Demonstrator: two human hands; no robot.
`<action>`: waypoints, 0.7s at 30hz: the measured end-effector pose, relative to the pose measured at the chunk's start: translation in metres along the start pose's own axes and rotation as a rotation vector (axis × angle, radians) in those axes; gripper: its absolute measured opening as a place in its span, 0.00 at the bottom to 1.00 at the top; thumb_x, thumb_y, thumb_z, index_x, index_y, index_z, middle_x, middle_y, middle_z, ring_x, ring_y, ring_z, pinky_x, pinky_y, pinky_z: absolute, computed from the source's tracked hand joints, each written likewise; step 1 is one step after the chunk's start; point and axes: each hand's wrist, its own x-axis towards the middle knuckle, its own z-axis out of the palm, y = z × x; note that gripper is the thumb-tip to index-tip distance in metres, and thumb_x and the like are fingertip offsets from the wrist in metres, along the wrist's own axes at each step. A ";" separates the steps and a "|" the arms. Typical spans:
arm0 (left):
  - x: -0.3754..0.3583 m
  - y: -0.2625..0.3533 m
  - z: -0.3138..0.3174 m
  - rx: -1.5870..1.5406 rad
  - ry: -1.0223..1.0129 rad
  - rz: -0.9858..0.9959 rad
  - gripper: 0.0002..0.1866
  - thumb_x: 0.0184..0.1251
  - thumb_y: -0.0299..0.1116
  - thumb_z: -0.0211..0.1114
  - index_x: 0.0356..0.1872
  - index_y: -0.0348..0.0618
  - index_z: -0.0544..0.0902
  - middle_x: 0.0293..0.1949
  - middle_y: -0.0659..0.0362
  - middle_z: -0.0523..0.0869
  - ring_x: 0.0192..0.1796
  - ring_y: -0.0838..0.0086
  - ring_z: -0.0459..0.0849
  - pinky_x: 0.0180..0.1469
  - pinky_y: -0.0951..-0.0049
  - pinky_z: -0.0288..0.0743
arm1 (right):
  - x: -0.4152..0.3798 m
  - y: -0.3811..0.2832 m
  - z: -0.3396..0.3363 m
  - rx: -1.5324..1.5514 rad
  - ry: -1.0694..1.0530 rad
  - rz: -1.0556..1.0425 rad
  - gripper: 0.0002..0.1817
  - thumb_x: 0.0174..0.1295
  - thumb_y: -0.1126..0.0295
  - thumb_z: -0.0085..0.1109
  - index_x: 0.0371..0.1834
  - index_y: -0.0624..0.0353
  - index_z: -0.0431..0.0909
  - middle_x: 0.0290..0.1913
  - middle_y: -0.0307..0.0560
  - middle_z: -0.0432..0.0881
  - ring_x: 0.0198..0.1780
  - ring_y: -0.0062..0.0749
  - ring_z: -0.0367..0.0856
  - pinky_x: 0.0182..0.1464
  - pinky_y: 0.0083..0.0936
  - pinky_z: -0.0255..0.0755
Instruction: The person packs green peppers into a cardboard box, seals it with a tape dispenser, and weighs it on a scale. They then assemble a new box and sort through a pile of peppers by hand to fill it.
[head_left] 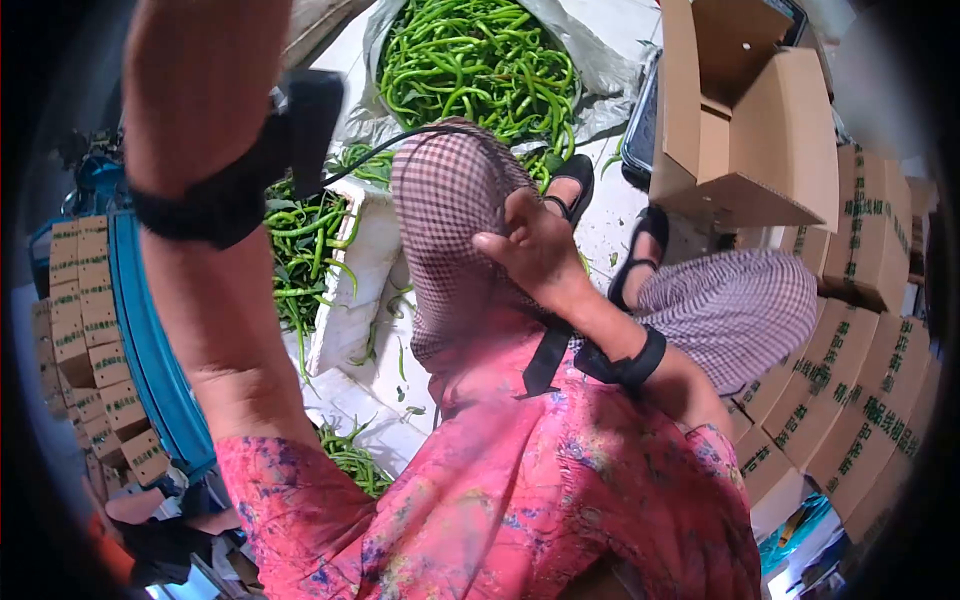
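A: Where are we?
B: A pause, we'd judge: our right hand is loosely spread over the checked trousers, seemingly empty; our left hand is out of view, so can't tell.
A: The peppers?
B: Far, in the bag; more left, in the white box. Reaching them calls for stretching forward.

Long, slender, glossy green chili peppers lie in a tangled heap beyond the white foam box. More lie loosely inside it, a few scattered just beside it.
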 end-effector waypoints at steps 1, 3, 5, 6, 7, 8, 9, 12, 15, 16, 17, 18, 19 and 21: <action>0.000 0.004 -0.003 0.018 -0.030 0.014 0.25 0.72 0.40 0.59 0.60 0.31 0.66 0.58 0.48 0.72 0.57 0.64 0.75 0.64 0.67 0.71 | -0.004 0.006 0.004 0.082 0.083 -0.135 0.09 0.59 0.71 0.64 0.31 0.63 0.73 0.27 0.53 0.78 0.28 0.48 0.80 0.32 0.36 0.72; -0.001 0.013 -0.019 0.051 -0.097 0.026 0.24 0.68 0.43 0.67 0.54 0.34 0.75 0.52 0.54 0.78 0.52 0.70 0.77 0.61 0.70 0.71 | -0.024 -0.022 -0.007 0.196 -0.150 -0.216 0.07 0.58 0.72 0.61 0.33 0.63 0.75 0.35 0.58 0.79 0.39 0.53 0.81 0.41 0.42 0.73; -0.003 0.024 -0.031 0.121 -0.114 0.016 0.22 0.67 0.44 0.68 0.53 0.36 0.79 0.50 0.57 0.82 0.50 0.73 0.79 0.60 0.72 0.72 | -0.047 -0.027 0.000 0.239 -0.347 -0.551 0.10 0.60 0.64 0.61 0.31 0.61 0.77 0.32 0.52 0.79 0.39 0.47 0.82 0.39 0.43 0.74; -0.005 0.027 -0.038 0.183 -0.097 -0.020 0.22 0.68 0.44 0.66 0.54 0.37 0.79 0.51 0.56 0.82 0.51 0.73 0.80 0.59 0.72 0.72 | -0.045 -0.050 -0.023 0.229 -0.658 -0.447 0.12 0.62 0.62 0.59 0.32 0.61 0.77 0.33 0.53 0.81 0.38 0.50 0.81 0.41 0.43 0.74; -0.004 0.030 -0.048 0.232 -0.081 -0.058 0.21 0.69 0.43 0.65 0.55 0.37 0.79 0.51 0.56 0.83 0.51 0.72 0.80 0.58 0.72 0.73 | -0.040 -0.049 -0.031 0.313 -0.837 -0.409 0.12 0.63 0.63 0.59 0.36 0.64 0.77 0.33 0.57 0.80 0.38 0.50 0.82 0.41 0.43 0.73; -0.010 0.031 -0.055 0.295 -0.057 -0.105 0.21 0.70 0.43 0.63 0.56 0.38 0.79 0.52 0.56 0.83 0.51 0.72 0.81 0.58 0.72 0.74 | -0.035 -0.045 -0.036 0.404 -1.022 -0.365 0.13 0.63 0.64 0.60 0.40 0.66 0.77 0.32 0.60 0.80 0.37 0.51 0.82 0.41 0.42 0.72; -0.013 0.028 -0.064 0.351 -0.031 -0.149 0.21 0.72 0.42 0.61 0.57 0.38 0.79 0.53 0.56 0.84 0.52 0.71 0.82 0.57 0.72 0.74 | -0.032 -0.030 -0.033 0.441 -0.984 -0.308 0.13 0.63 0.65 0.59 0.37 0.66 0.77 0.29 0.58 0.79 0.34 0.47 0.81 0.39 0.40 0.71; -0.031 -0.004 -0.079 0.515 -0.024 -0.349 0.21 0.75 0.41 0.55 0.61 0.40 0.79 0.54 0.55 0.85 0.53 0.70 0.85 0.56 0.72 0.76 | -0.012 0.006 -0.051 0.447 -0.963 -0.063 0.12 0.65 0.65 0.57 0.33 0.64 0.81 0.24 0.43 0.82 0.26 0.24 0.78 0.32 0.26 0.71; -0.053 -0.066 -0.042 0.311 -0.062 -0.692 0.26 0.75 0.46 0.56 0.64 0.38 0.76 0.49 0.55 0.86 0.51 0.73 0.85 0.54 0.73 0.76 | 0.003 0.019 -0.075 0.480 -1.093 0.314 0.13 0.66 0.61 0.58 0.34 0.60 0.83 0.26 0.37 0.83 0.28 0.16 0.78 0.32 0.21 0.72; -0.066 -0.088 -0.035 0.380 -0.006 -0.773 0.24 0.75 0.44 0.57 0.63 0.39 0.77 0.47 0.57 0.87 0.48 0.74 0.85 0.53 0.73 0.76 | 0.009 0.025 -0.081 0.495 -1.056 0.393 0.13 0.66 0.60 0.59 0.34 0.59 0.84 0.26 0.36 0.83 0.28 0.16 0.77 0.31 0.20 0.71; -0.077 -0.108 -0.036 0.320 0.012 -0.823 0.22 0.74 0.42 0.60 0.61 0.38 0.78 0.45 0.58 0.88 0.46 0.73 0.86 0.52 0.73 0.79 | 0.011 0.038 -0.083 0.579 -0.911 0.486 0.13 0.65 0.59 0.60 0.36 0.57 0.83 0.29 0.36 0.84 0.29 0.14 0.76 0.30 0.17 0.70; -0.089 -0.131 -0.045 0.294 0.003 -0.897 0.22 0.74 0.42 0.60 0.62 0.38 0.77 0.44 0.59 0.88 0.46 0.73 0.86 0.53 0.71 0.79 | 0.014 0.054 -0.081 0.624 -0.721 0.498 0.13 0.65 0.59 0.59 0.40 0.57 0.82 0.32 0.37 0.84 0.31 0.15 0.77 0.33 0.15 0.70; -0.102 -0.152 -0.055 0.296 0.017 -0.959 0.23 0.74 0.42 0.60 0.62 0.39 0.77 0.45 0.59 0.88 0.47 0.74 0.86 0.54 0.70 0.78 | 0.020 0.079 -0.071 0.638 -0.489 0.520 0.14 0.65 0.58 0.60 0.42 0.58 0.81 0.34 0.38 0.84 0.32 0.17 0.77 0.35 0.15 0.70; -0.129 -0.184 -0.070 0.242 0.097 -1.060 0.23 0.73 0.39 0.60 0.64 0.39 0.75 0.43 0.62 0.87 0.47 0.75 0.85 0.55 0.71 0.76 | 0.026 0.124 -0.053 0.643 -0.256 0.545 0.15 0.66 0.58 0.60 0.44 0.59 0.81 0.35 0.39 0.84 0.33 0.18 0.78 0.37 0.16 0.71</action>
